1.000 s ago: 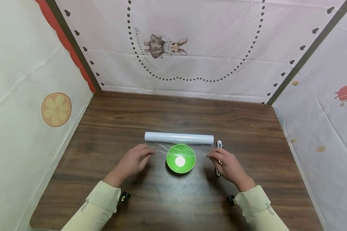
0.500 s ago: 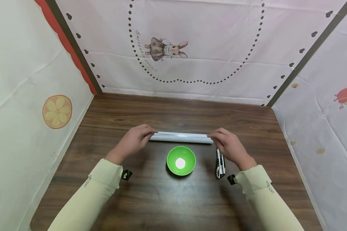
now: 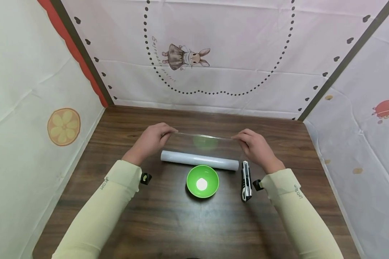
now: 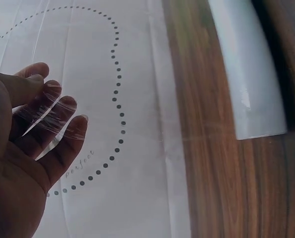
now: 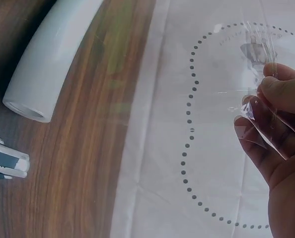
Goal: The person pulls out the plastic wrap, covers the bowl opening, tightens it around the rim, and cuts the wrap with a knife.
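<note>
A clear sheet of plastic wrap (image 3: pixel 205 136) stretches between both hands, raised beyond its white roll (image 3: pixel 199 160). My left hand (image 3: pixel 153 140) pinches one corner between thumb and index finger; in the left wrist view, film lies wrinkled across the other fingers (image 4: pixel 63 119). The opposite corner is pinched by my right hand (image 3: pixel 254 148), with film creased over its fingers in the right wrist view. Just in front of the roll sits a green bowl (image 3: pixel 194 187), and its green reflection shows in the film. A utility knife (image 3: pixel 246 181) lies to the right, near the right forearm.
The dark wooden table (image 3: pixel 168 223) carries all of these things. A printed white cloth (image 3: pixel 240 46) hangs behind it, with similar cloth on the left and right sides. The roll's open end (image 5: pixel 26 110) shows beside the knife in the right wrist view.
Both hands have moved away from the body, from above the bowl to beyond the roll, still pinching the film. The film no longer lies over the bowl, and the roll has shifted slightly.
</note>
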A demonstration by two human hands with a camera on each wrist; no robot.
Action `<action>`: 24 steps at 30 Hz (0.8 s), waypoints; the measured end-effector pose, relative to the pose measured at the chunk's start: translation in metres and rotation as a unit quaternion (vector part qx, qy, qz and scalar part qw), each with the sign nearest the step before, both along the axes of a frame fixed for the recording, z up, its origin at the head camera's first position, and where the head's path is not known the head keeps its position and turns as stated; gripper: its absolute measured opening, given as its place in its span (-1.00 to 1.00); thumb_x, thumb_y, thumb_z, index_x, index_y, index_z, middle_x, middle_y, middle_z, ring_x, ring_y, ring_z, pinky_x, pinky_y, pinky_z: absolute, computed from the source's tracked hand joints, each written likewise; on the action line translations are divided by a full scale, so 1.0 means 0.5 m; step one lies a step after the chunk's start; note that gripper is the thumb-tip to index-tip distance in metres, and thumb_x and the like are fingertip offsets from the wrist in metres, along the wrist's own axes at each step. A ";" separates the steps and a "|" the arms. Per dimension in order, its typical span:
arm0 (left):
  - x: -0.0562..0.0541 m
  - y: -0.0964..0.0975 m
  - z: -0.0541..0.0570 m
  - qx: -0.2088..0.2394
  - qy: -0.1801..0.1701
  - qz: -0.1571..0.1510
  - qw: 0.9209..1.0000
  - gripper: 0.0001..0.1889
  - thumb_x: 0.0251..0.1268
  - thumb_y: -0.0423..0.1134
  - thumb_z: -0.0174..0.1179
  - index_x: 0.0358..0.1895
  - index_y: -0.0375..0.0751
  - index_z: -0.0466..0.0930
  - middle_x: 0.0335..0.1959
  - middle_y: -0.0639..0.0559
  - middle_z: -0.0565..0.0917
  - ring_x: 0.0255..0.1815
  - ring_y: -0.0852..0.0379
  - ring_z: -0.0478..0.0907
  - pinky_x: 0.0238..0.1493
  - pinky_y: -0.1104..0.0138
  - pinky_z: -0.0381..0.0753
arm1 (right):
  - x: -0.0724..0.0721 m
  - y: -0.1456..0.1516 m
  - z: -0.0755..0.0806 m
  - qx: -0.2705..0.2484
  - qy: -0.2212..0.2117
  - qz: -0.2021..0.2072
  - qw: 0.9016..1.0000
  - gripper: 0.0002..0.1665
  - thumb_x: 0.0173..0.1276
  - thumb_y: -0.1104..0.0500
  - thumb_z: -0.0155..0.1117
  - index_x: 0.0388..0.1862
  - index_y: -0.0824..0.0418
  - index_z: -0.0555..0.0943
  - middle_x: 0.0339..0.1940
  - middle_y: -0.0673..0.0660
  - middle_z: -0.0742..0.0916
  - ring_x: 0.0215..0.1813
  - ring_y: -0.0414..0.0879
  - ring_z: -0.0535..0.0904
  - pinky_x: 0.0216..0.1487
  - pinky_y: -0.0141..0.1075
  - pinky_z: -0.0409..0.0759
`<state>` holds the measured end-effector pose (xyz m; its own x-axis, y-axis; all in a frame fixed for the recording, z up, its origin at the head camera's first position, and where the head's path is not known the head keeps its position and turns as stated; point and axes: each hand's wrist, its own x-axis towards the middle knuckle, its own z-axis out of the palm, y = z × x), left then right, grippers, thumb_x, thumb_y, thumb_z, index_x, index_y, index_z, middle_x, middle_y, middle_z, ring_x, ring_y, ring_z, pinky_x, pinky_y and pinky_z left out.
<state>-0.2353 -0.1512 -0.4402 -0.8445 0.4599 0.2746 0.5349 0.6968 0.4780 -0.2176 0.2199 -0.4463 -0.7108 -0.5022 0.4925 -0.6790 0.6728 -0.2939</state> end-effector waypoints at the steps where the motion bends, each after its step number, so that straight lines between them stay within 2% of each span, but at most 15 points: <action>1: -0.002 0.000 0.003 -0.001 0.000 0.001 1.000 -0.76 0.46 -0.31 0.05 0.03 -0.11 0.67 -0.13 0.04 0.68 -0.24 0.17 0.54 -0.14 0.24 0.55 | -0.002 0.000 0.002 -0.001 0.000 0.001 1.000 -0.81 0.34 0.35 0.25 -0.13 0.20 0.72 -0.24 0.10 0.71 -0.22 -0.04 0.66 -0.18 -0.16 0.63; 6: -0.004 -0.001 0.014 -0.009 -0.004 -0.002 1.000 -0.76 0.45 -0.32 0.06 0.04 -0.14 0.67 -0.13 0.00 0.69 -0.26 0.15 0.54 -0.16 0.23 0.55 | -0.005 0.001 0.012 0.000 -0.007 0.002 1.000 -0.79 0.36 0.35 0.23 -0.10 0.21 0.71 -0.24 0.11 0.70 -0.24 -0.04 0.65 -0.20 -0.17 0.63; 15: -0.009 -0.001 0.022 -0.007 0.007 -0.007 1.000 -0.75 0.47 -0.32 0.03 0.04 -0.14 0.67 -0.10 -0.01 0.69 -0.26 0.14 0.53 -0.17 0.22 0.53 | -0.013 0.005 0.028 -0.002 -0.008 -0.006 1.000 -0.76 0.38 0.36 0.19 -0.07 0.19 0.71 -0.19 0.10 0.70 -0.25 -0.06 0.64 -0.21 -0.17 0.60; 20: -0.010 -0.001 0.031 -0.010 0.000 0.005 1.000 -0.76 0.46 -0.31 0.05 0.03 -0.11 0.67 -0.08 -0.02 0.69 -0.19 0.14 0.57 -0.13 0.21 0.57 | -0.021 0.006 0.038 0.003 -0.006 -0.005 1.000 -0.77 0.38 0.36 0.20 -0.07 0.19 0.71 -0.16 0.11 0.70 -0.19 -0.02 0.65 -0.16 -0.16 0.62; 24: -0.012 -0.001 0.038 -0.006 0.006 0.007 1.000 -0.77 0.45 -0.31 0.07 0.01 -0.10 0.68 -0.08 0.02 0.70 -0.12 0.13 0.61 -0.08 0.20 0.59 | -0.023 0.007 0.045 0.005 -0.011 -0.007 1.000 -0.78 0.38 0.33 0.20 -0.07 0.19 0.71 -0.15 0.11 0.71 -0.18 -0.02 0.65 -0.16 -0.15 0.62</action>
